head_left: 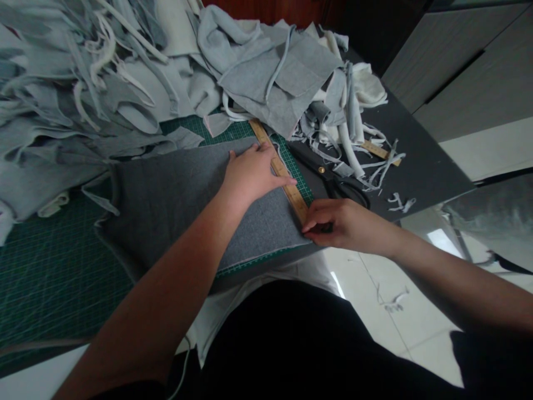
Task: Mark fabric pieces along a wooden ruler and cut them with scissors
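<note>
A grey fabric piece [179, 205] lies flat on the green cutting mat [54, 272]. A wooden ruler [283, 172] runs along the fabric's right edge. My left hand [252, 172] lies flat on the fabric, its fingers spread onto the ruler, pressing it down. My right hand [345, 225] sits at the ruler's near end by the fabric's corner, fingers pinched on something small that I cannot make out.
Black scissors [333, 178] lie right of the ruler on the dark table [420, 166]. A heap of grey and white fabric scraps [125, 72] covers the back and left. A second wooden ruler [378, 151] lies among strips. The table edge drops to a tiled floor at right.
</note>
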